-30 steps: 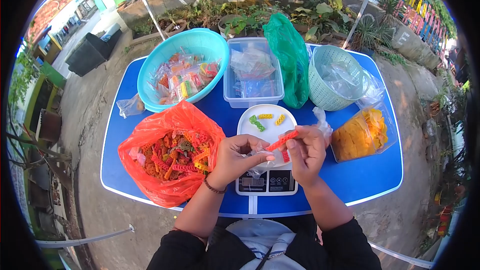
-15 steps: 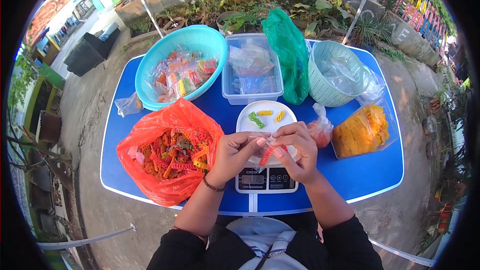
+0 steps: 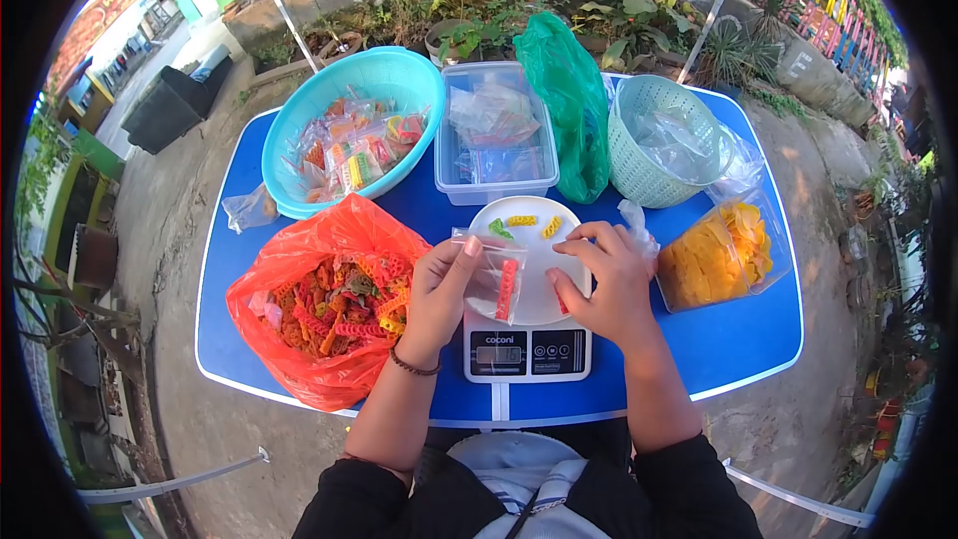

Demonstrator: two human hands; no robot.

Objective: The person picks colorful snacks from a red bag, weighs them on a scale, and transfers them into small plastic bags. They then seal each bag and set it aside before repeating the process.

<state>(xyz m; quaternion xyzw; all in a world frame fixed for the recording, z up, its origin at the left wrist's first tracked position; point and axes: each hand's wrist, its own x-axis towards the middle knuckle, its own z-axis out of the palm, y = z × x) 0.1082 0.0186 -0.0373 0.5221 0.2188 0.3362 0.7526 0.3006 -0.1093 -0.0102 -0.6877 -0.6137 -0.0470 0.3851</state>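
Observation:
My left hand (image 3: 435,289) pinches a small clear plastic bag (image 3: 483,291) by its upper left edge. Inside the bag is a red ridged snack piece (image 3: 507,287). My right hand (image 3: 611,281) hovers over the right side of the scale's white plate (image 3: 536,265), thumb and fingers apart. By its thumb, partly hidden, a red snack piece (image 3: 562,298) shows. Two yellow pieces (image 3: 521,221) and a green one (image 3: 500,229) lie at the plate's far end. The digital kitchen scale (image 3: 529,352) has a lit display, its digits hard to read.
A red plastic bag (image 3: 254,314) of coloured snacks stands left. Behind are a turquoise basin (image 3: 424,100) of filled packets, a clear tub (image 3: 499,190), a green bag (image 3: 569,90) and a pale basket (image 3: 639,165). At right, a clear container (image 3: 714,260) holds orange chips.
My hands have moved apart. The red piece now sits in the bag in my left hand, while my right hand has let go of the bag and shifted right over the plate.

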